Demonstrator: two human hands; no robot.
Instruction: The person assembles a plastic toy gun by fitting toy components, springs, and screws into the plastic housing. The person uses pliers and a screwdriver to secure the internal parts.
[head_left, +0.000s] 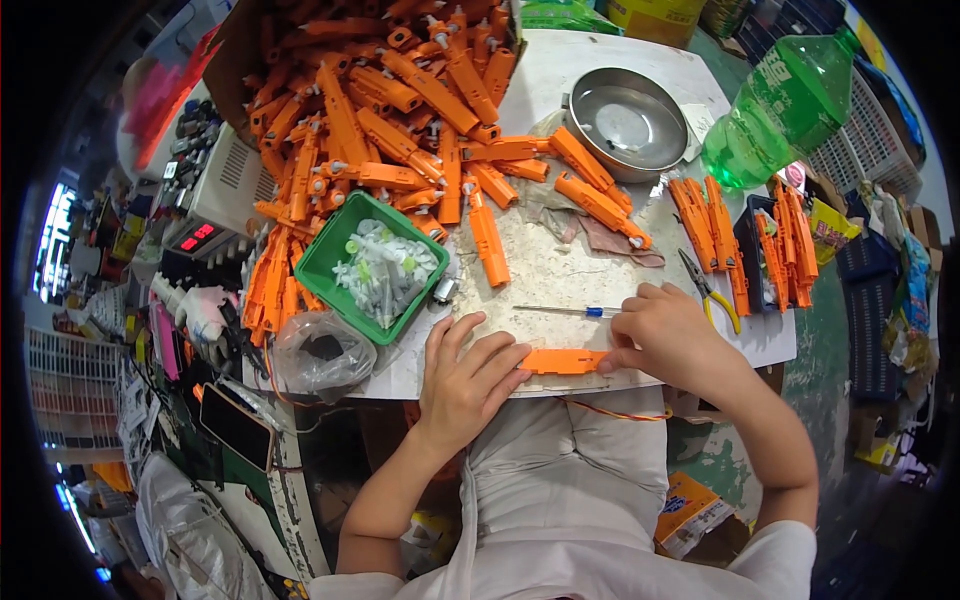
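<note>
Two ends to steady on the orange piece [563, 361], lower centre of frame: loosely open left hand [465, 375] at one, half-curled right hand [668, 335] at the other (grip hidden, can't tell). Just press evenly.

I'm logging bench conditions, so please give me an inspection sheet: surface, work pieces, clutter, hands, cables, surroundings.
Surface: white tabletop, worn and stained in the middle.
Work pieces: orange piece at the near edge; thin rod with a blue part lies beyond it.
Clutter: heaped orange parts, green tray of small pale pieces, metal bowl, pliers, green bottle.
Hands: left hand touches the piece's left end, right hand its right end; grip partly hidden.
Cables: red-and-yellow wire below the near edge.
Surroundings: phone at left, pale crate at right.
</note>
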